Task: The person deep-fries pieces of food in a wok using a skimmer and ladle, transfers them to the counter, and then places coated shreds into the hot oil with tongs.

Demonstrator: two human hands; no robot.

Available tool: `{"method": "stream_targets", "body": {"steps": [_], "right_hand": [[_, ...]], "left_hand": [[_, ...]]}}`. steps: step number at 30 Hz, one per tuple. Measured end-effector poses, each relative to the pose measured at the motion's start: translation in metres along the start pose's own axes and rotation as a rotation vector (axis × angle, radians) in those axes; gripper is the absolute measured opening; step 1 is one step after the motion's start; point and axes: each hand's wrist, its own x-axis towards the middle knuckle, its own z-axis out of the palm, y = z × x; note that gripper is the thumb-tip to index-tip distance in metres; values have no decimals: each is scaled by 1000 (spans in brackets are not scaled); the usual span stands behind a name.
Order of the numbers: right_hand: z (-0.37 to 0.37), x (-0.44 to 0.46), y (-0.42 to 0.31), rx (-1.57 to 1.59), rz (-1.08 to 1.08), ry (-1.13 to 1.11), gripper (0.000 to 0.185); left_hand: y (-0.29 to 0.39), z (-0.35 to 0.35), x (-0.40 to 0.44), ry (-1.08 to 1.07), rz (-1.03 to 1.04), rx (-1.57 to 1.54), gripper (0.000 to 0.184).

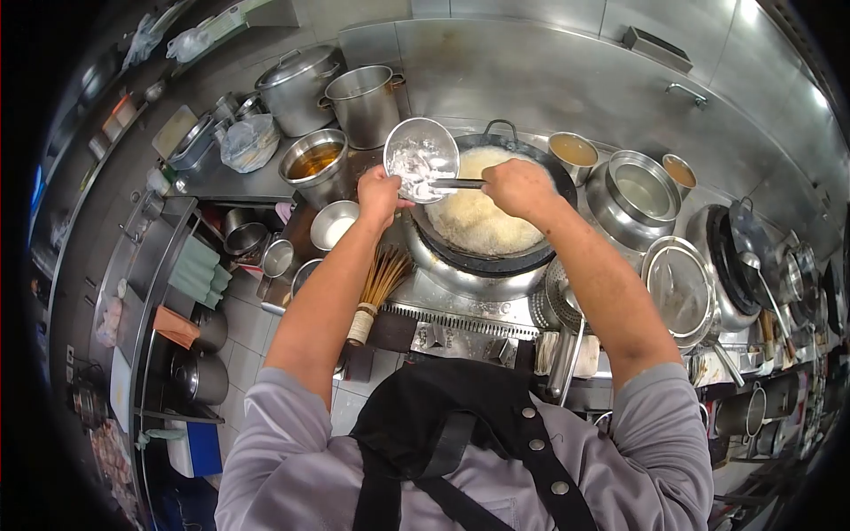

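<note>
My left hand (pixel 379 196) grips the rim of a metal bowl (pixel 422 134), tilted over the left edge of a large wok (pixel 553 159). White, flour-coated pieces (pixel 414 168) lie in the bowl. My right hand (pixel 518 188) is closed on a dark-handled metal utensil (pixel 459 183) whose tip reaches into the bowl; its exact kind is unclear. Pale, foaming oil (pixel 482 217) fills the wok below both hands. Close to my left forearm are a small bowl of white contents (pixel 336 230) and a bamboo wok brush (pixel 376 288).
At the back left stand a pot of amber liquid (pixel 316 162), a tall open pot (pixel 361 106) and a lidded pot (pixel 299 84). To the right are a steel pot of clear liquid (pixel 645 192), a fine-mesh strainer (pixel 679 288) and a second wok (pixel 728 257). A perforated ladle (pixel 553 301) lies near my right forearm.
</note>
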Motion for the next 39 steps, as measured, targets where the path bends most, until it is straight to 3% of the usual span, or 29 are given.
{"method": "stream_targets", "body": {"steps": [2,4,8,10,12,14,16,18,19,20,22,23,24,25,26,29,30,31,32,34,35,37,38,39], "right_hand": [[-6,4,1,2,2,8,24],[-11,9,1,131,164,62,25],[14,34,2,45,85,17,25],[21,32,4,6,60,-35,25],[11,20,7,12,99,-59,25],[-4,10,11,6,93,-46,26],[-19,-3,14,77,193,74,27],[-37,-21,15,182,195,267,29],[-28,-27,27,189,119,439,29],[-28,-33,32,165,99,440,29],[-19,-50,45,79,52,310,25],[-7,-58,64,4,22,178,21],[-14,-64,61,-89,175,-62,22],[14,-78,88,68,119,144,32],[5,-91,79,273,209,166,41],[57,-132,123,412,221,421,36],[64,-150,126,205,168,321,37],[90,-169,164,-83,176,41,39],[68,-178,127,-135,207,-136,38],[87,-200,120,174,217,207,37],[96,-203,111,176,162,181,37],[117,-191,73,429,50,547,40],[131,-176,41,465,-24,518,40],[145,-165,7,1274,-34,123,42]], "left_hand": [[3,1,10,29,-7,60,16],[-1,2,14,27,-21,83,16],[-2,18,14,-20,223,277,14],[-19,8,39,116,821,886,11],[-11,9,43,114,769,777,7],[2,6,44,206,922,856,5],[18,-1,39,208,954,869,7],[28,-7,31,339,858,784,7],[22,-16,36,493,975,851,8],[33,-16,17,515,964,861,8],[50,-20,-25,317,246,-222,20],[46,-35,-36,374,204,-318,17],[43,-54,-58,306,201,-448,15],[33,-74,-78,396,160,-508,15],[32,-90,-112,453,185,-582,13],[0,-173,-205,620,180,-574,13],[-12,-199,-237,704,182,-553,13],[-15,-219,-278,804,188,-548,12],[-18,-241,-321,894,180,-544,11],[-33,-285,-407,1115,250,-539,12],[-38,-300,-452,1248,274,-533,13],[-43,-326,-545,1455,344,-539,13],[-47,-336,-591,1553,385,-534,13],[-50,-344,-634,1630,415,-532,13]]}}
